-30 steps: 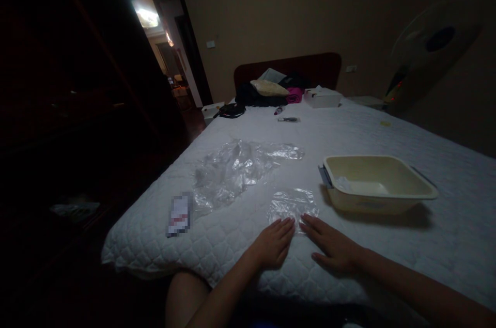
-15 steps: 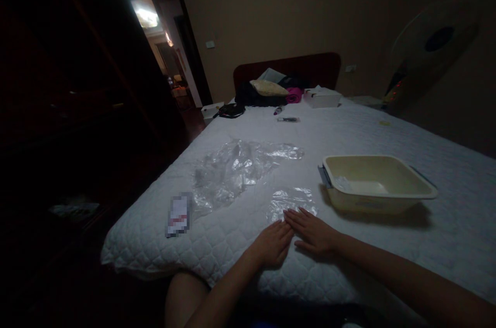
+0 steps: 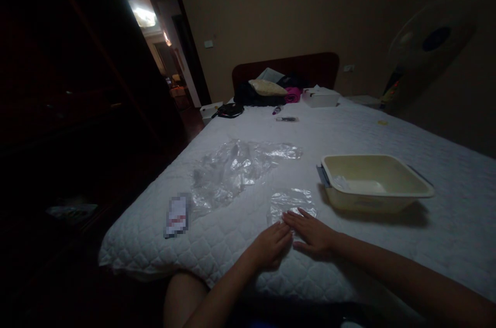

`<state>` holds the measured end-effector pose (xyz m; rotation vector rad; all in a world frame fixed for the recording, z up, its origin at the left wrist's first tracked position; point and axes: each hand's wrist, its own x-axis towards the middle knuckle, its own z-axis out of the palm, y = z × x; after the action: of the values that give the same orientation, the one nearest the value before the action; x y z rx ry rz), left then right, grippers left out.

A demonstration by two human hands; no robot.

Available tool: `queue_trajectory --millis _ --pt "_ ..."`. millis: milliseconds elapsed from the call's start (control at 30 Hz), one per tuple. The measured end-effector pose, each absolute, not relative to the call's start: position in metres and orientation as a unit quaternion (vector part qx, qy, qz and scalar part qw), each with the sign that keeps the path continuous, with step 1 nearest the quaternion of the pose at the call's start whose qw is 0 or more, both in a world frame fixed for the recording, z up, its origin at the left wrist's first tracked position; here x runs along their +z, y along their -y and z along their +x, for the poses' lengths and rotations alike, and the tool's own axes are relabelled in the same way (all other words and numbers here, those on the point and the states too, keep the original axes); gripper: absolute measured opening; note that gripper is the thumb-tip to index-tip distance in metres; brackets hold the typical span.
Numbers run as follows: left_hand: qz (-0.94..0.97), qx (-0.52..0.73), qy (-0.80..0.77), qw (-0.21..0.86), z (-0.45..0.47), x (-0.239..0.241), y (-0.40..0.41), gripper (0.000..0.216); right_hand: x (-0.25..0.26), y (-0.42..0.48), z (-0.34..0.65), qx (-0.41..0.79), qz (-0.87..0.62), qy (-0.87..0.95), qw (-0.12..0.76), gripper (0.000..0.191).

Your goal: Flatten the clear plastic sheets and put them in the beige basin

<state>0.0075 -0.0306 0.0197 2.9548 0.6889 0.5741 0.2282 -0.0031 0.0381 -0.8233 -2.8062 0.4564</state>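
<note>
A small clear plastic bag (image 3: 290,201) lies flat on the white quilted bed (image 3: 240,245) near its front edge. My left hand (image 3: 270,246) rests palm down just below the bag, fingers stretched toward its near edge. My right hand (image 3: 312,233) lies flat beside it, fingertips on the bag's near edge, fingers spread. Neither hand grips anything. A heap of crumpled clear plastic bags (image 3: 232,170) spreads to the left. A cream plastic basin (image 3: 403,199) stands to the right with a bit of clear plastic inside.
A small packet (image 3: 177,214) lies near the bed's left edge. Pillows, clothes and a white box (image 3: 320,96) sit by the dark headboard (image 3: 310,64). A standing fan (image 3: 430,44) is at the right. The room left of the bed is dark.
My right hand has slid left, closer to my left hand, with its fingertips now on the small bag's near edge. My left hand has hardly moved.
</note>
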Motion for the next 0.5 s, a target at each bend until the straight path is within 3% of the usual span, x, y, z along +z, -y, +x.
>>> queue_trajectory --millis 500 --pt "0.950 0.222 -0.218 0.031 0.0091 0.0236 0.0301 0.035 0.0401 -0.0023 0.2239 0.121 -0.313 0.937 0.094 0.062"
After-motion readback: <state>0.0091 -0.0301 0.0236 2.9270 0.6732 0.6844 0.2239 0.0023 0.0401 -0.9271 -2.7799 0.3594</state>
